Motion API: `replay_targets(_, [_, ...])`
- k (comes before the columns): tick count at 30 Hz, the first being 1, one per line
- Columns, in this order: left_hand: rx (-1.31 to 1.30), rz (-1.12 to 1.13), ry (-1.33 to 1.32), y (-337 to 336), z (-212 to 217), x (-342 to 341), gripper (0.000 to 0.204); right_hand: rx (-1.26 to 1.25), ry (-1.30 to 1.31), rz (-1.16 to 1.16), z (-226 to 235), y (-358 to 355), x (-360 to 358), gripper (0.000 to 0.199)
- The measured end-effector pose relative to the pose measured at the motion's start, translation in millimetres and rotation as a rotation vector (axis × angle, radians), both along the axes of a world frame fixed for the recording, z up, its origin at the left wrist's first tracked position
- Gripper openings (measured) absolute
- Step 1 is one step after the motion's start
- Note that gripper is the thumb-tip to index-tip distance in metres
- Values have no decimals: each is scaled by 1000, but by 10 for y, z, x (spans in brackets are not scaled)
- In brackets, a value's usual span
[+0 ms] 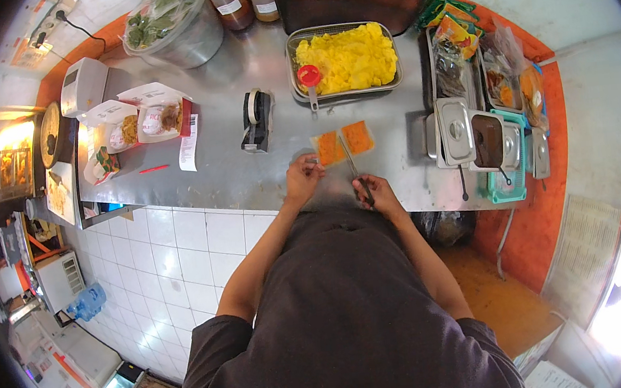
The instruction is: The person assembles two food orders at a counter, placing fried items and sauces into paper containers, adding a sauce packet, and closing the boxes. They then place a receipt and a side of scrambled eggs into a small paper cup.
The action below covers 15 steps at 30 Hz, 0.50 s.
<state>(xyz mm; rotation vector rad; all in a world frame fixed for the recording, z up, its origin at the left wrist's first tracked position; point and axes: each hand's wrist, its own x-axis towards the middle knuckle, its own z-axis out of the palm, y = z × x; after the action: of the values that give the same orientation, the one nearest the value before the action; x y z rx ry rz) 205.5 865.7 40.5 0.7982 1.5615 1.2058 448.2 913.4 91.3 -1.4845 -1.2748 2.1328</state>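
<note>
Two flat, clear-edged sachets with orange contents lie side by side on the steel worktop before me: a left sachet (329, 149) and a right sachet (358, 137). My left hand (304, 180) is closed, its fingertips pinching at the lower left edge of the left sachet. In my right hand (379, 195) is a pair of dark-handled scissors (350, 159), fingers wrapped round the handles. The narrow blades point away from me and lie along the gap between the two sachets. Whether the blades are apart is too small to tell.
Beyond the sachets stands a tray (346, 95) of yellow food with a red scoop (309, 76). To the left are a black tape dispenser (256, 120), a paper slip (188, 147), a red pen (153, 169) and open food boxes (161, 113). Lidded steel containers (456, 131) crowd the right end.
</note>
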Motion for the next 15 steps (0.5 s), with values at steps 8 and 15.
replay_targets(8, [-43,-23,-72,14,25,-40,29,5,-51,-10,-16,99,-82,42])
replay_targets(15, [-61,-49,-90,-19,-34,-93,32,34,-28,-18,-20,150,-231,43])
